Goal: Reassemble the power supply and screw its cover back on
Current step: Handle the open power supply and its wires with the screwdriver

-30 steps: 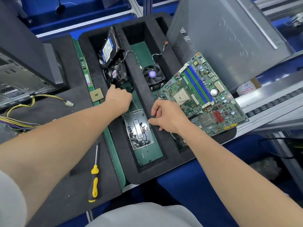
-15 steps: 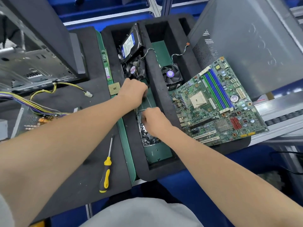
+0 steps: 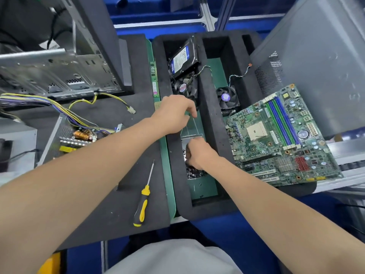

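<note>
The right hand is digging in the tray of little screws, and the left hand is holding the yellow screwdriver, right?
Not quite. The right hand is in the screw tray, but the yellow screwdriver lies on the black mat, untouched. The left hand is over the foam tray; the head view shows it.

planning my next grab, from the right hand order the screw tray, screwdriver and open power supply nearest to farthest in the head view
1. screw tray, directly under the right hand, in the foam organiser.
2. screwdriver, to its left on the dark mat.
3. open power supply, farthest left.
</note>
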